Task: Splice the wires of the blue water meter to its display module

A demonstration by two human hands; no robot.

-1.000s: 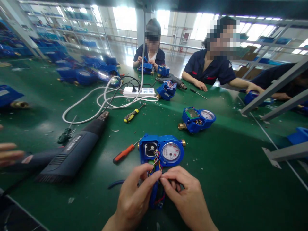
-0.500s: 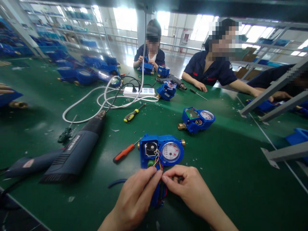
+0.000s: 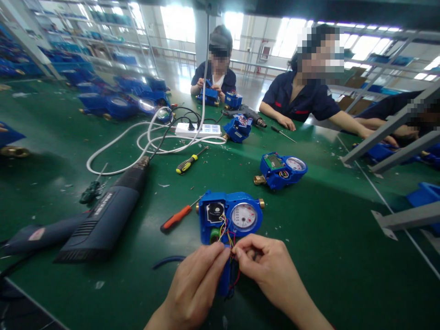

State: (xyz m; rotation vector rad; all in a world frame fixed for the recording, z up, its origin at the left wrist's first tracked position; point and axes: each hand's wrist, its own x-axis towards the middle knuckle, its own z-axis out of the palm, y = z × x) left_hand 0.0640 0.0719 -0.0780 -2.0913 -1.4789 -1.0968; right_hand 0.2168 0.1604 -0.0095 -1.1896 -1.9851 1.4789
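Observation:
A blue water meter [image 3: 244, 198] lies just beyond my hands, its dial facing up and its square wiring compartment uncovered. Thin coloured wires [image 3: 222, 224] come out of that compartment toward me. My left hand [image 3: 194, 279] is closed, with thumb and fingertips at these wires; the exact grip is partly hidden. Opposite it, my right hand [image 3: 270, 261] pinches the wires between thumb and forefinger. Between and beneath both hands lies a blue housing part [image 3: 224, 279], mostly covered by my left hand. A red wire [image 3: 237, 278] loops beside it.
An orange screwdriver [image 3: 176, 218] and a large heat gun [image 3: 103, 215] lie to the left. Farther off are a yellow screwdriver [image 3: 186, 164], a white power strip [image 3: 198, 130] with looped cable, and another water meter [image 3: 282, 170]. Co-workers sit across the green table [image 3: 326, 238].
Both hands stay at the wires, with small finger shifts. The red wire now bows out farther below my right fingertips. The view has moved slightly.

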